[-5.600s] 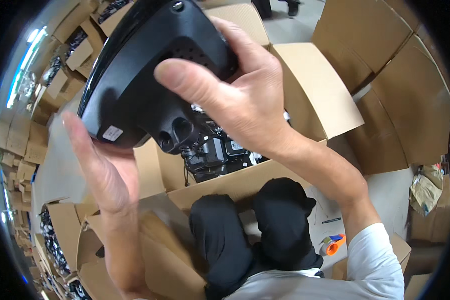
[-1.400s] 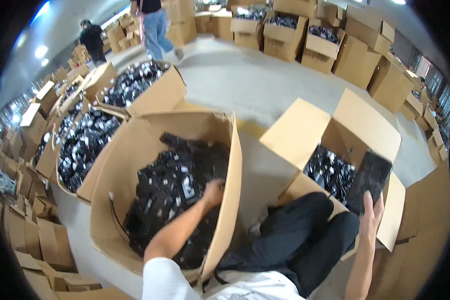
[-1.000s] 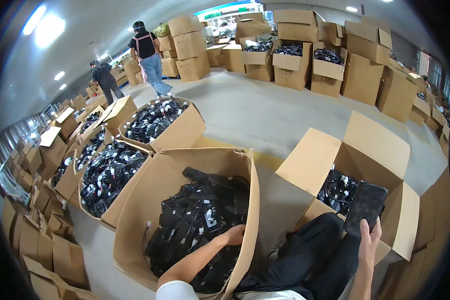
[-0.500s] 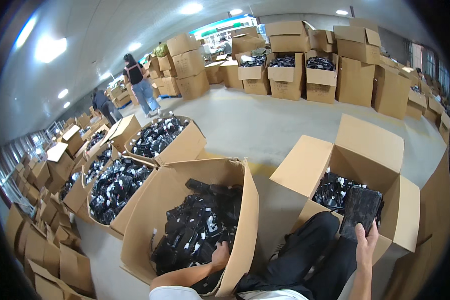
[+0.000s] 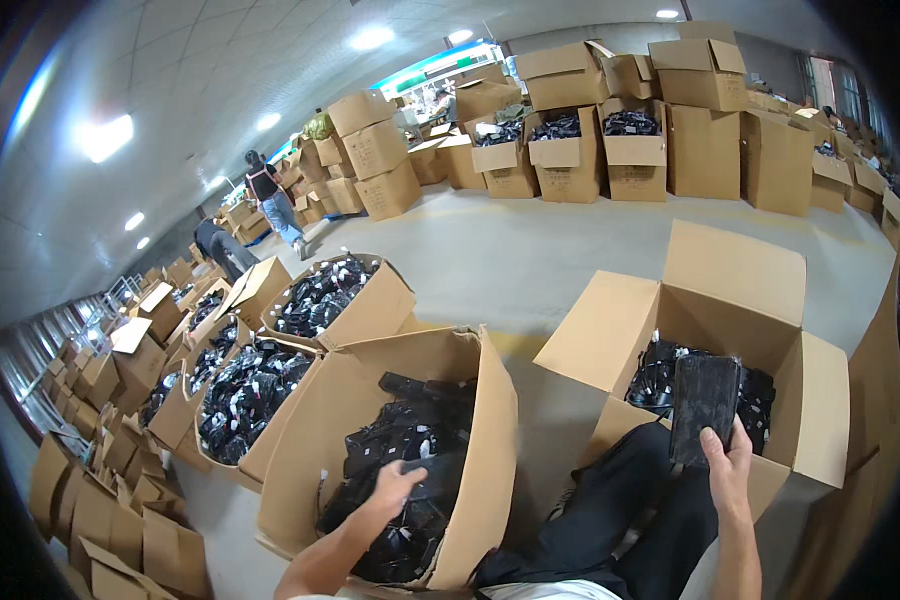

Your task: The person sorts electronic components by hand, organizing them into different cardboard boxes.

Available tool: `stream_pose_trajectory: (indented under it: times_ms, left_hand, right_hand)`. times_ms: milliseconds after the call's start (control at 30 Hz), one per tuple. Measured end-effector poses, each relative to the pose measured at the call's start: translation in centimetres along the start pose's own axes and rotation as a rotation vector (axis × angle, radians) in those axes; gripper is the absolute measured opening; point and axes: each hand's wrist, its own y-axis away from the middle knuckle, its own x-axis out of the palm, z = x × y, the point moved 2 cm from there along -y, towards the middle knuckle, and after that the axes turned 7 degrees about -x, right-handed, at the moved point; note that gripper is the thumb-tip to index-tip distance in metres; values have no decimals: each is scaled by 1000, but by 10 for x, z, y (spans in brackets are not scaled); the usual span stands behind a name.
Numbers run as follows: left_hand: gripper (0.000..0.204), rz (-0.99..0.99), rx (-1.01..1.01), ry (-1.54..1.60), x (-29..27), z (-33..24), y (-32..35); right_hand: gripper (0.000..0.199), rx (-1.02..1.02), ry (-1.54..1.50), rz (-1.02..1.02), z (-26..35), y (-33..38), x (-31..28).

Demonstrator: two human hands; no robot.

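Person sits w/ black-trousered legs [image 5: 630,510] stretched between two open cartons, so both are in arm's reach w/o getting up. Left hand [image 5: 398,487] is down inside the big carton [image 5: 490,420] on the left, fingers curled over a black plastic part [image 5: 432,470] on top of the heap; looks like a closing grasp, but whether it's fully clamped I can't tell, as the palm hides the contact. Right hand [image 5: 728,470] is closed round the lower edge of a flat black rectangular piece [image 5: 704,405], thumb on the near face, held upright just over the rim of the smaller carton [image 5: 735,290] on the right, which already holds similar black parts. Held by the bottom like that, the face stays toward the eyes and the piece hangs right above that pile. Flaps of both cartons are folded outward, keeping the openings clear. Further left, a row of more open cartons [image 5: 330,300] filled w/ black parts, tilted toward the aisle. Bare concrete floor [image 5: 530,250] beyond. At the back, stacked cartons [image 5: 610,140] along the wall, and a person [image 5: 273,200] walking by another stack, well apart from this spot.
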Motion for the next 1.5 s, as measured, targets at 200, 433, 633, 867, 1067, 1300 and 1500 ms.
stream_pose_trajectory:
  times_ms: [200, 433, 633, 867, 1067, 1300, 1500]
  left_hand:
    - [29, -86, 230, 293, 25, -119, 114]
    - [40, 317, 171, 818, 100, -104, 161]
    - [46, 360, 101, 794, 106, -85, 180]
    - [52, 388, 203, 627, 117, -91, 174]
    - [41, 331, -41, 771, 131, -92, 165]
    - [38, 181, -174, 803, 156, -113, 137]
    - [42, 387, 127, 564, 179, -190, 89]
  right_hand:
    - [38, -215, 310, 177, 35, -29, 72]
    - [42, -1257, 722, 621, 51, 2, 199]
    - [46, -1239, 622, 926, 22, 27, 206]
    - [60, -169, -106, 524, 4, 9, 195]
    - [42, -191, -57, 563, 20, 5, 186]
    - [27, -318, -52, 570, 3, -31, 179]
    - [59, -713, 199, 570, 15, -69, 151]
